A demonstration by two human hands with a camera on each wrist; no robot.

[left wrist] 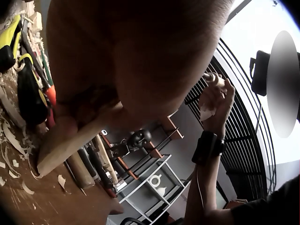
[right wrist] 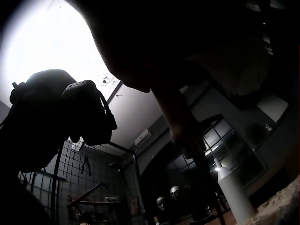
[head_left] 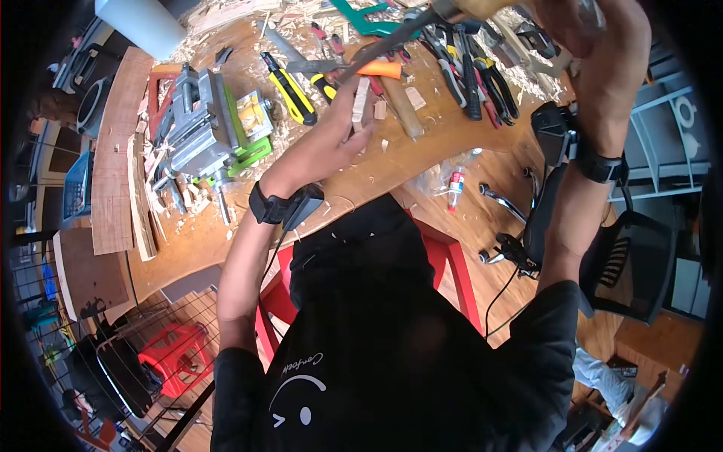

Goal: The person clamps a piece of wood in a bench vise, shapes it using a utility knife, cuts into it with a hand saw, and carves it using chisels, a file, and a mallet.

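In the head view my left hand (head_left: 324,151) grips a small pale wood block (head_left: 361,104) over the bench. The left wrist view shows the wood block (left wrist: 70,145) angled down towards the bench top. My right hand (head_left: 584,30) is raised at the upper right, holding a tool with a wooden handle and a long dark metal blade (head_left: 392,47). The blade points down-left, its end overlapping the area just above the left hand. In the right wrist view the tool's wooden handle (right wrist: 171,110) leads to the dark metal part, and the hand is mostly in shadow.
A grey metal vise (head_left: 199,124) stands on the bench at left, near a yellow-black utility knife (head_left: 290,90). Several pliers (head_left: 474,79) lie to the right, among wood shavings. A white cylindrical container (head_left: 143,29) stands at the back left. An office chair (head_left: 629,256) is on the right.
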